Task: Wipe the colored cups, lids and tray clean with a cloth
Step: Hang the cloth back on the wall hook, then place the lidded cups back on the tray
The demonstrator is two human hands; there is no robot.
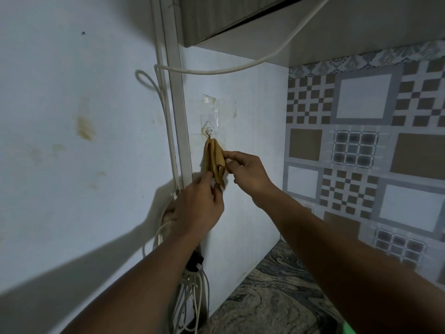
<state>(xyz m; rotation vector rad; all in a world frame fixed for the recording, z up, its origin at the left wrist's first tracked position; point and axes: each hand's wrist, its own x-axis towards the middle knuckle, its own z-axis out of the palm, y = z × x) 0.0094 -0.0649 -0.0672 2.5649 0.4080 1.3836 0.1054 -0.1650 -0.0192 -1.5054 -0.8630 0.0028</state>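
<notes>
**Cloth on the wall hook, both hands on it, no wiping begun**

From my remote seat I see the tan cloth (213,162) hanging in folds from a small clear hook (209,132) stuck to the white wall panel. Right hand (248,172) pinches the cloth's right edge about halfway down, thumb and forefinger closed on it. Left hand (197,208) is lower, its fingertips curled onto the bottom folds; it looks like a light pinch too. Cups, lids and tray are not in view, so I judge the task to be at its fetch-the-cloth stage.

Risks as I read them:
- Pulling straight down or outward instead of lifting the loop up over the hook tip could peel the adhesive pad (212,112) off the wall. Its edges already look yellowed.
- Two light pinches, so a snag on the hook could jerk the cloth free.
- A dropped cloth would likely land in the cables (192,297) bunched below the left forearm, not on the marbled counter (277,297).
- Left wrist sits close to those cables, so a downward sweep could catch one.
</notes>
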